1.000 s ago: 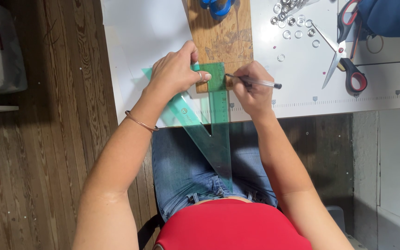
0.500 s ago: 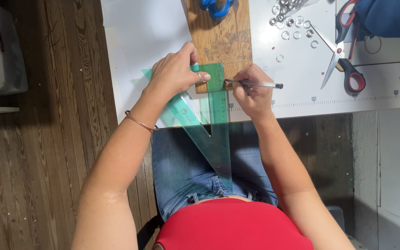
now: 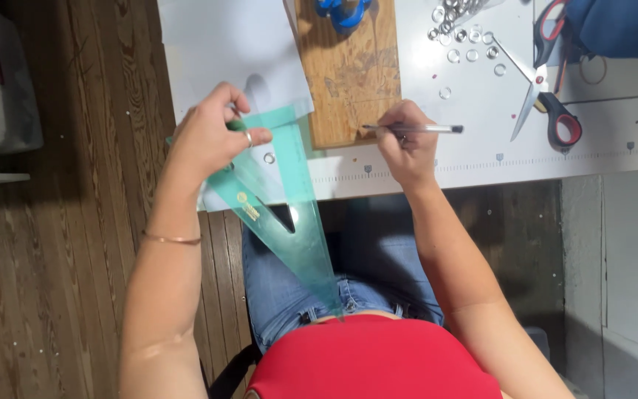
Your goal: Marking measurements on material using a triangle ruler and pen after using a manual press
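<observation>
Fingers of the left hand (image 3: 212, 140) pinch the wide end of a set square (image 3: 282, 214), a clear green plastic triangle with a triangular cut-out near its middle; it lies tilted across the table's near edge, its broad end over a white sheet (image 3: 230, 52) and its long point reaching down over blue jeans toward the red top. A thin bangle (image 3: 171, 238) circles that wrist. The right hand (image 3: 407, 148) is closed around a slim silver pen (image 3: 415, 128) held level, its tip at the lower right corner of a worn wooden board (image 3: 352, 74) with rough, scratched grain. The board rests on a white table (image 3: 481, 155) with ruler marks along its edge. Small metal rings (image 3: 467, 44) lie scattered near red-handled scissors (image 3: 548, 96), which lie open. Dark wood planks (image 3: 60, 244) form the floor.
</observation>
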